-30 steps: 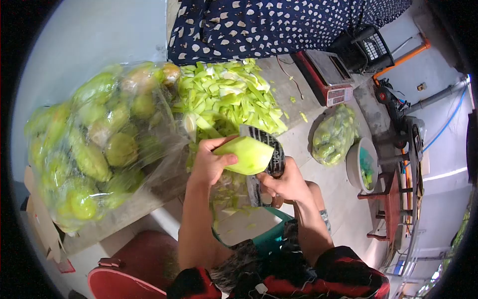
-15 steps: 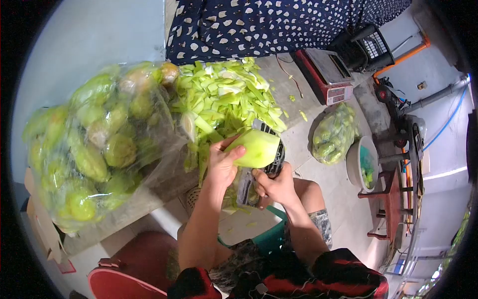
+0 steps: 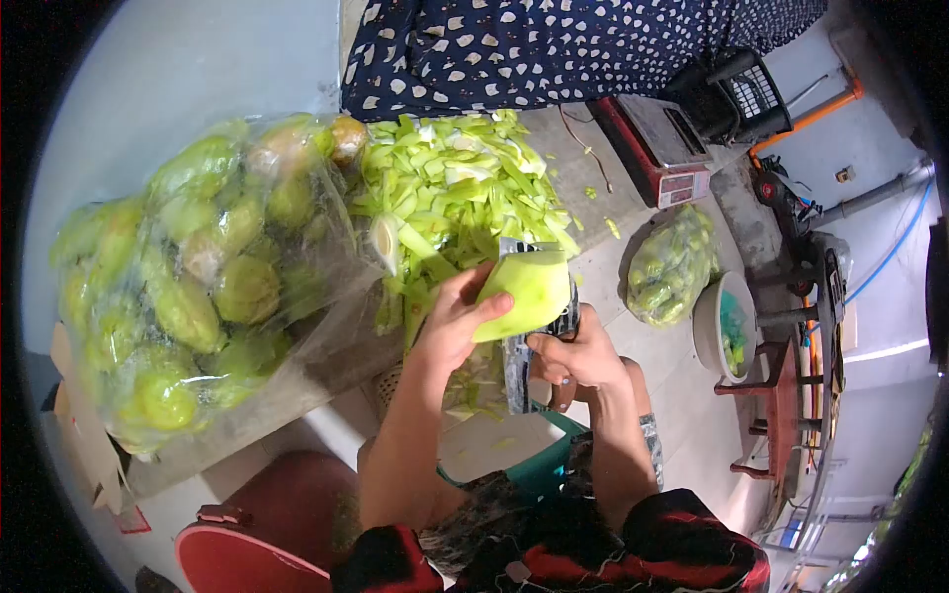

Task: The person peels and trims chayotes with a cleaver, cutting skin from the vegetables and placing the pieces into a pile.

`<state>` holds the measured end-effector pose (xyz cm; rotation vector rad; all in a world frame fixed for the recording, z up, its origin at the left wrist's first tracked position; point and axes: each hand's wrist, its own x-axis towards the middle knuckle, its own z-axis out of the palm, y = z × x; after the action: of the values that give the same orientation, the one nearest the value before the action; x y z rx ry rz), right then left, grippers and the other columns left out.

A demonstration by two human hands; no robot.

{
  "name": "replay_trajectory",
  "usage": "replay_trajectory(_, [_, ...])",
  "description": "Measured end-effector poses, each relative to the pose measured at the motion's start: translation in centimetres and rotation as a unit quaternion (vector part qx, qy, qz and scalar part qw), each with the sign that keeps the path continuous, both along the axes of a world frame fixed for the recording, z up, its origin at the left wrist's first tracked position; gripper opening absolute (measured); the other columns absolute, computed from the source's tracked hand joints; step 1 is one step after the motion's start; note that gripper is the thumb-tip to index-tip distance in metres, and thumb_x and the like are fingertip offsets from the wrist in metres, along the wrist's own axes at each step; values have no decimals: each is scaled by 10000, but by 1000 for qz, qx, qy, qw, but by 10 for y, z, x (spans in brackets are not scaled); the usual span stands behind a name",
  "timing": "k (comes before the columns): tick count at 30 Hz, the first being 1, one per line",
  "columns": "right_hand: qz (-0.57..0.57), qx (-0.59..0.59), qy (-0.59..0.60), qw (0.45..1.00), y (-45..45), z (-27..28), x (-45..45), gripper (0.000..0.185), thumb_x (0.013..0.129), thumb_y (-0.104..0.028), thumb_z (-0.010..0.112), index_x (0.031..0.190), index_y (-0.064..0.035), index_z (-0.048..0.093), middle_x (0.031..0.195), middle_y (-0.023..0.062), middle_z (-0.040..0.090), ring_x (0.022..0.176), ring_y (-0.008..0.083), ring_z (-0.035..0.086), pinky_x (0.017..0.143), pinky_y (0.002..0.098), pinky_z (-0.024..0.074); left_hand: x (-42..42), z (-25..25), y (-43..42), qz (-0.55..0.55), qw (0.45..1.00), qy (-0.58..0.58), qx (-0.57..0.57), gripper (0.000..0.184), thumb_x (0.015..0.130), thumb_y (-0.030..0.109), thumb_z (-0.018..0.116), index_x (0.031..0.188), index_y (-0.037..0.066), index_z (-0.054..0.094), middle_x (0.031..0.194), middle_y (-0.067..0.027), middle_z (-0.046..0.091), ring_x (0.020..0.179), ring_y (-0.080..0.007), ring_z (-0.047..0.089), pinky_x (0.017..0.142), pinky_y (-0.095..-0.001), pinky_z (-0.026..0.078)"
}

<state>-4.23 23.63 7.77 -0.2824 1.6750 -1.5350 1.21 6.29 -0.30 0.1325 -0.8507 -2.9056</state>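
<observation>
My left hand (image 3: pixel 463 321) is wrapped around a peeled green papaya (image 3: pixel 529 292), its pale flesh showing flat cut facets. Against the papaya's right and lower side, my right hand (image 3: pixel 583 354) grips a wide flat blade (image 3: pixel 517 376), dark and grey with white markings. The blade stands partly behind the fruit, so its full shape and its handle are hard to make out. Just beyond my hands lies a heap of green peelings (image 3: pixel 460 188) on the concrete ledge. A cut pale piece (image 3: pixel 386 242) rests at the heap's left edge.
A large clear plastic bag of unpeeled green fruit (image 3: pixel 198 287) fills the left of the ledge. On the right are a red scale (image 3: pixel 657 148), a smaller filled bag (image 3: pixel 672 267) and a white basin (image 3: pixel 710 331). A red bucket (image 3: pixel 262 539) and a green tub (image 3: pixel 554 460) stand near my legs.
Both hands have shifted slightly right with the papaya and the blade. The blade has turned more upright, and my right hand sits farther right on it.
</observation>
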Motion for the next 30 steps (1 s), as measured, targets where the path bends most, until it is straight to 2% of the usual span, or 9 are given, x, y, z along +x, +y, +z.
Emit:
replay_trajectory(2, [37, -5, -21, 999, 4, 0, -2, 55, 861, -11, 643, 890, 29, 620, 527, 13, 526, 395, 84, 459, 374, 254, 359, 4, -15, -1, -64, 998, -1, 6, 637, 795, 149, 774, 1333, -18, 476, 1218, -111, 597, 1126, -203, 567, 964, -344, 458])
replay_trajectory(5, [40, 15, -23, 999, 4, -4, -3, 49, 858, -8, 646, 884, 25, 621, 518, 10, 520, 394, 81, 455, 374, 254, 357, 11, 9, -1, -88, 996, -4, 15, 676, 792, 158, 773, 1362, -4, 448, 1239, -100, 582, 1152, -216, 555, 976, -348, 452])
replay_trajectory(10, [-16, -22, -40, 999, -4, -6, 7, 76, 854, 31, 628, 898, 37, 566, 522, 27, 494, 371, 105, 428, 353, 279, 336, 2, 4, 15, -68, 996, 33, 50, 737, 782, 244, 780, 1386, 29, 417, 1244, -110, 565, 1136, -220, 558, 962, -354, 463])
replay_trajectory(13, [-56, -11, -27, 998, -9, -18, 15, 114, 855, 19, 643, 905, 30, 540, 525, 13, 456, 382, 95, 403, 346, 274, 322, 0, 6, 20, -29, 999, -1, 37, 739, 782, 271, 780, 1382, 32, 420, 1235, -114, 566, 1130, -215, 558, 956, -356, 467])
replay_trajectory(18, [-54, -15, -33, 998, -9, -22, 18, 72, 861, 39, 577, 901, 36, 518, 528, 22, 444, 376, 97, 391, 345, 283, 340, 0, 10, 23, -23, 1000, 10, 15, 729, 801, 297, 764, 1386, 35, 416, 1230, -113, 567, 1121, -206, 559, 949, -353, 472])
replay_trajectory(21, [-94, -73, -61, 991, -10, -32, 19, 96, 830, 93, 545, 912, 44, 534, 557, 37, 486, 383, 104, 418, 362, 291, 381, -3, 9, 27, 10, 1000, 5, 16, 738, 811, 299, 757, 1399, 37, 395, 1250, -112, 552, 1130, -205, 553, 956, -353, 469])
replay_trajectory(24, [-74, -88, -74, 991, -13, -27, 17, 122, 818, 106, 514, 926, 48, 525, 577, 44, 492, 390, 99, 414, 366, 293, 386, 0, 7, 21, -12, 998, -40, 43, 732, 829, 289, 740, 1416, 52, 372, 1278, -106, 530, 1148, -205, 540, 963, -350, 463])
replay_trajectory(26, [-54, -111, -133, 984, -12, -27, 12, 209, 823, 90, 557, 1016, 33, 500, 585, 36, 493, 394, 95, 413, 365, 292, 383, 0, 2, 13, -38, 989, 37, 141, 735, 825, 232, 751, 1426, 69, 360, 1294, -100, 517, 1161, -206, 531, 966, -341, 460])
replay_trajectory(30, [-55, -91, -128, 986, -18, -29, 13, 368, 819, 64, 637, 1127, 7, 443, 608, 33, 499, 400, 87, 415, 363, 281, 374, 0, 2, 21, 37, 998, -54, 15, 744, 808, 189, 773, 1423, 79, 369, 1287, -93, 522, 1167, -198, 524, 962, -329, 460])
